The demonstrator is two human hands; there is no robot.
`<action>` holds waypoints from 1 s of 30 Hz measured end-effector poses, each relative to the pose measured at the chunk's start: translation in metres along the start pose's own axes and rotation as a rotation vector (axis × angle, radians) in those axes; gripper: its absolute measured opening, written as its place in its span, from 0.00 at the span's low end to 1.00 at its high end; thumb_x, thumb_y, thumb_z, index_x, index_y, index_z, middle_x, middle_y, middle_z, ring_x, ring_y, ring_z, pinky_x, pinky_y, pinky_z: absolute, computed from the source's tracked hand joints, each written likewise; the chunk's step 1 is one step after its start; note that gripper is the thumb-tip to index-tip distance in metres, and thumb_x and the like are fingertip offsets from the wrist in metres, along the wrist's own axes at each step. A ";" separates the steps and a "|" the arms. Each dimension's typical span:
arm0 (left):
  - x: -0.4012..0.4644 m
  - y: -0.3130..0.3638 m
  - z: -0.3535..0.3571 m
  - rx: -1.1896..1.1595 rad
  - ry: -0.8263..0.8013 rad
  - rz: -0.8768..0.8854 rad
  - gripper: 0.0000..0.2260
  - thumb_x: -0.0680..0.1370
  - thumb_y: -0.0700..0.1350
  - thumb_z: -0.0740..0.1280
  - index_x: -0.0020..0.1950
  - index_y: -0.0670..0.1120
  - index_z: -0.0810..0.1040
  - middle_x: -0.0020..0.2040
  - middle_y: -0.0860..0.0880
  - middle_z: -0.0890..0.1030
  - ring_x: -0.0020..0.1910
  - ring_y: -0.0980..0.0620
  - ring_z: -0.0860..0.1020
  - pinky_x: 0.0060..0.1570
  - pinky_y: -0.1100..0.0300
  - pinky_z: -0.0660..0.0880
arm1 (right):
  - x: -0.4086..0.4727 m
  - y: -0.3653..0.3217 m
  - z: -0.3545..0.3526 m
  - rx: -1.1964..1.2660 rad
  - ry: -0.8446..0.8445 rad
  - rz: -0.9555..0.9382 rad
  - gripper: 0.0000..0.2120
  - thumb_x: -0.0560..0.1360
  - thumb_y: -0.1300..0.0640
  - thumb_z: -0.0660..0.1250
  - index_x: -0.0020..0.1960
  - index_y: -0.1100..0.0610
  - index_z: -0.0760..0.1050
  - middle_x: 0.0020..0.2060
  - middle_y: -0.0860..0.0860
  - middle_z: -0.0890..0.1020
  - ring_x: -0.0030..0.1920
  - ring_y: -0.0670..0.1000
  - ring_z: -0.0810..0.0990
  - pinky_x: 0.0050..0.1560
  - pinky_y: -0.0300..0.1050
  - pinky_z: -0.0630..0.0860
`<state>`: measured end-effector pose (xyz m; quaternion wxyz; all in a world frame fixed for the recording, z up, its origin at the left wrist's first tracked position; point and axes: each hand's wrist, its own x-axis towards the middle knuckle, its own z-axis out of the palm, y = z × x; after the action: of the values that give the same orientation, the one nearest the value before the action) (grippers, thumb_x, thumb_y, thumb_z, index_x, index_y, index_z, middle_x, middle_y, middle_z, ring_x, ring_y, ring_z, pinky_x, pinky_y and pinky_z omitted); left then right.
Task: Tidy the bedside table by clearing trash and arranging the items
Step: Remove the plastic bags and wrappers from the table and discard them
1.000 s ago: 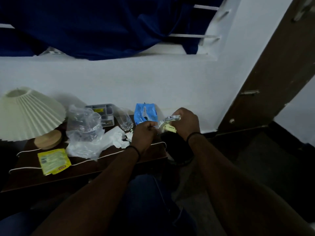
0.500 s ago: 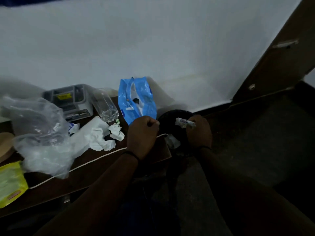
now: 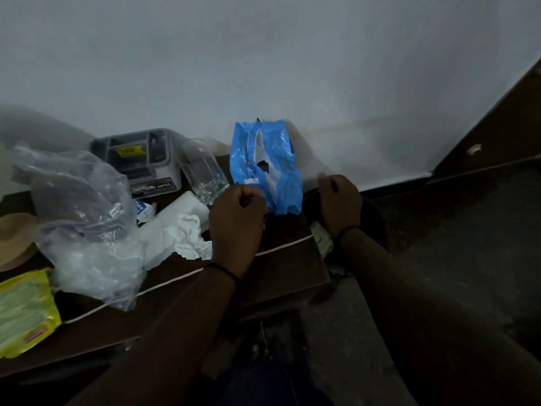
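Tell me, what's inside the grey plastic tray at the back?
The grey plastic organiser tray has several compartments; one shows a yellow label. The other slots look dark, so their contents cannot be told. The crinkled clear plastic bag hides its lower left corner.

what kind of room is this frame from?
Likely a bedroom or similar living space, at a small dark wooden side table against a white wall. On it: a drinking glass, crumpled tissue, a blue plastic packet. Household clutter, not a workshop.

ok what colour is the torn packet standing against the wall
Blue, with white patches, seen in the head view: the torn packet.
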<state>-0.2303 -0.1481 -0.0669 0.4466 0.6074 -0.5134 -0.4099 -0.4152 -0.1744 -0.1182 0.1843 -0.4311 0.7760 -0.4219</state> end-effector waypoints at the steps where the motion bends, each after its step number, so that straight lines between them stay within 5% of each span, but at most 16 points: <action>1: -0.002 0.000 -0.005 -0.010 0.005 -0.007 0.04 0.74 0.50 0.67 0.39 0.55 0.80 0.33 0.50 0.82 0.28 0.51 0.79 0.31 0.49 0.77 | 0.001 -0.014 0.003 0.039 -0.050 0.049 0.18 0.78 0.46 0.64 0.35 0.56 0.73 0.33 0.50 0.77 0.42 0.54 0.78 0.42 0.41 0.64; 4: -0.006 0.003 -0.021 0.002 0.003 -0.017 0.05 0.75 0.48 0.67 0.39 0.54 0.80 0.33 0.51 0.83 0.26 0.54 0.78 0.27 0.57 0.71 | 0.001 -0.044 0.012 0.045 -0.245 0.150 0.26 0.75 0.40 0.66 0.26 0.55 0.68 0.27 0.52 0.76 0.36 0.53 0.78 0.40 0.49 0.71; 7: -0.005 0.006 -0.038 -0.016 -0.013 -0.048 0.06 0.76 0.45 0.67 0.40 0.51 0.80 0.34 0.49 0.83 0.26 0.53 0.77 0.27 0.59 0.69 | -0.002 -0.053 0.014 0.030 -0.346 0.231 0.17 0.74 0.44 0.70 0.38 0.58 0.79 0.40 0.56 0.80 0.44 0.53 0.79 0.51 0.52 0.77; 9: -0.002 0.007 -0.047 -0.007 -0.013 -0.045 0.06 0.77 0.44 0.66 0.41 0.49 0.80 0.34 0.48 0.83 0.25 0.53 0.77 0.25 0.60 0.68 | -0.007 -0.057 0.011 0.209 -0.303 0.362 0.14 0.73 0.50 0.72 0.51 0.61 0.82 0.43 0.53 0.80 0.44 0.50 0.78 0.53 0.49 0.79; 14: 0.000 0.012 -0.064 -0.047 -0.022 -0.038 0.05 0.78 0.44 0.65 0.44 0.47 0.80 0.33 0.48 0.83 0.25 0.53 0.77 0.21 0.64 0.67 | -0.022 -0.078 -0.015 0.746 -0.211 0.513 0.06 0.70 0.67 0.74 0.45 0.64 0.77 0.43 0.63 0.81 0.36 0.57 0.81 0.39 0.52 0.81; 21: -0.016 0.042 -0.087 -0.182 -0.026 -0.071 0.05 0.78 0.41 0.66 0.42 0.43 0.78 0.36 0.42 0.81 0.28 0.50 0.78 0.27 0.58 0.73 | -0.046 -0.125 -0.077 0.869 -0.326 0.375 0.15 0.73 0.62 0.72 0.58 0.65 0.76 0.48 0.61 0.83 0.42 0.57 0.84 0.37 0.50 0.83; 26: -0.043 0.064 -0.135 -0.495 -0.260 -0.223 0.16 0.75 0.56 0.71 0.52 0.44 0.84 0.48 0.44 0.85 0.44 0.44 0.83 0.44 0.49 0.79 | -0.090 -0.159 -0.089 0.878 -0.589 0.248 0.06 0.76 0.64 0.68 0.53 0.62 0.78 0.47 0.60 0.84 0.43 0.56 0.84 0.44 0.51 0.83; 30: -0.072 0.054 -0.177 -0.649 -0.196 -0.252 0.12 0.75 0.46 0.73 0.54 0.41 0.83 0.52 0.40 0.85 0.44 0.44 0.85 0.39 0.53 0.81 | -0.141 -0.188 -0.074 0.773 -0.736 0.162 0.05 0.74 0.68 0.67 0.46 0.61 0.79 0.43 0.60 0.84 0.41 0.56 0.83 0.45 0.50 0.81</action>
<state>-0.0850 -0.0594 0.0352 0.5108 0.4504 -0.3181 -0.6596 -0.2880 -0.0723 0.0662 0.6213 -0.3899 0.4790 -0.4822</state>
